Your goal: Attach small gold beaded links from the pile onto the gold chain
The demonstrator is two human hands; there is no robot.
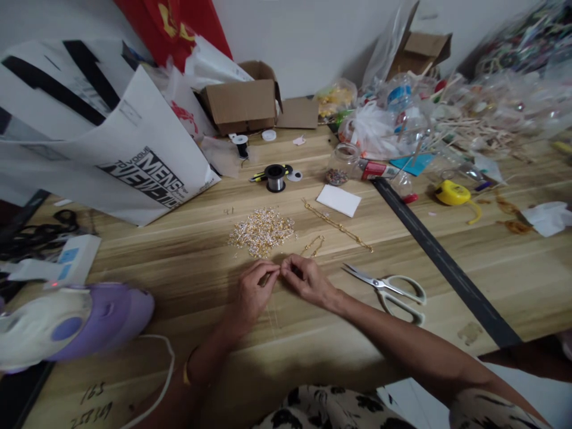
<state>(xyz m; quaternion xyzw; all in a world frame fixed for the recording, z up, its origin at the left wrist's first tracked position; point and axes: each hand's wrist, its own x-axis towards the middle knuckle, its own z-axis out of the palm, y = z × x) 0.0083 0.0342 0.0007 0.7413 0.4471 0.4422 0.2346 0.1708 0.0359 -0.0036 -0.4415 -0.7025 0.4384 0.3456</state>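
Note:
My left hand (258, 287) and my right hand (308, 279) meet fingertip to fingertip just above the table, both closed in a pinch. A thin, pale thread (270, 319) trails down below them; its upper end disappears at the fingers. Any bead between the tips is too small to make out. Right beyond my hands lies a loose pile of small gold and clear beads (263, 231). A short gold beaded chain (313, 245) curves past my right hand, with a longer gold chain (338, 226) behind it. Scissors (388, 290) lie partly open beside my right forearm.
A thread spool (276, 179) stands behind the beads, near a bead jar (337, 173) and a white pad (338, 200). A large white bag (152, 155) and a purple-white device (102, 322) occupy the left. At right are a tape measure (453, 192) and plastic-bag clutter (379, 128).

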